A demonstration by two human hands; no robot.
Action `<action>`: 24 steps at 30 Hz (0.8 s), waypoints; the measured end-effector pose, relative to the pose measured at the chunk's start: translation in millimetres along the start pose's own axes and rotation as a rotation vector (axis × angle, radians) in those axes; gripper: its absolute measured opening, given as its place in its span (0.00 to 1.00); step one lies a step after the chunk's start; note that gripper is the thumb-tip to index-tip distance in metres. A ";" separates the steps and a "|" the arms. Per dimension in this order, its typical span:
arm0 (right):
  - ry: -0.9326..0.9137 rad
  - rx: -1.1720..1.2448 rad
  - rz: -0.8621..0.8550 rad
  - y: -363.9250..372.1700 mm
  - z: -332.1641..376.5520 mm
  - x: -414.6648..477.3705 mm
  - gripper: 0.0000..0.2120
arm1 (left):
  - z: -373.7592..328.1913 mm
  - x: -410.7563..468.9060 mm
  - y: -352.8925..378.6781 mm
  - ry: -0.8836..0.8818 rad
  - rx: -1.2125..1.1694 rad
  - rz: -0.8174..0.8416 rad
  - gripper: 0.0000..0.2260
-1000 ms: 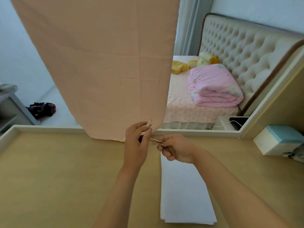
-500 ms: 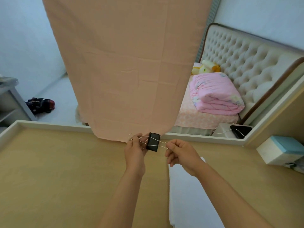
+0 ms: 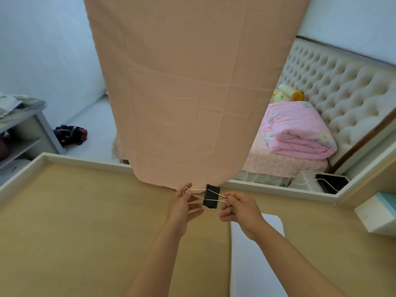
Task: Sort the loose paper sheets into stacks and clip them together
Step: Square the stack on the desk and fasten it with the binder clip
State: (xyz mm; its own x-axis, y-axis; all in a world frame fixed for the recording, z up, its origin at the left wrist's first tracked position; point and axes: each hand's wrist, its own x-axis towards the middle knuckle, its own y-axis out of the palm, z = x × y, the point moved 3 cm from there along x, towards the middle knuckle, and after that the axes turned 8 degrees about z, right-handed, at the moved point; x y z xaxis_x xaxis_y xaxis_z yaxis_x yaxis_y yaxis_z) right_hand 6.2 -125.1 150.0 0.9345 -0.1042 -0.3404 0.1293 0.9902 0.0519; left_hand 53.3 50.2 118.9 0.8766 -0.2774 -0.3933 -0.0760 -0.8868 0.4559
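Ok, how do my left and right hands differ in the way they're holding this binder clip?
The left hand has its lower fingers stretched out, while the right hand has its fingers curled in. The left hand is over bare desk; the right hand is above the far end of the white paper stack. Shared: each pinches one wire handle of the black binder clip, which is held between them.

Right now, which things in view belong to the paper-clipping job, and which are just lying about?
Job: binder clip, pinched by left hand and right hand; white paper stack.
Lying about: pink quilt, blue-topped box, dark bag.
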 end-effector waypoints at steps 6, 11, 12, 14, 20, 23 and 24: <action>0.075 0.172 0.082 10.5 -14.1 15.8 0.11 | 14.1 2.8 12.5 -0.182 0.186 0.182 0.13; 0.152 0.109 0.099 18.4 -17.1 27.0 0.10 | 14.7 8.0 10.8 -0.101 -0.036 0.159 0.12; 0.169 0.028 0.071 16.0 -20.2 29.1 0.09 | 12.5 9.2 5.9 -0.060 0.038 0.130 0.11; 0.197 -0.018 0.025 13.0 -25.5 32.2 0.11 | 8.2 9.5 -4.7 0.017 0.241 0.064 0.09; 0.287 -0.060 0.215 29.7 -60.2 30.4 0.13 | 25.0 8.1 -28.2 0.023 0.543 0.096 0.08; 0.376 -0.168 0.159 33.9 -97.2 36.2 0.17 | 51.1 13.8 -47.5 -0.027 0.706 0.058 0.07; 0.427 -0.158 0.137 35.2 -107.2 36.8 0.20 | 60.4 15.7 -55.3 -0.062 0.736 0.048 0.07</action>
State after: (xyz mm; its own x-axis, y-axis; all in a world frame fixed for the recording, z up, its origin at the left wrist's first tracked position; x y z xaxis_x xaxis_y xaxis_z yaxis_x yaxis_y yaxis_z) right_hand 9.6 -84.1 38.7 0.7155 0.0432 -0.6972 -0.0690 0.9976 -0.0090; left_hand 42.6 72.6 39.3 0.8375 -0.3229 -0.4408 -0.4315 -0.8857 -0.1711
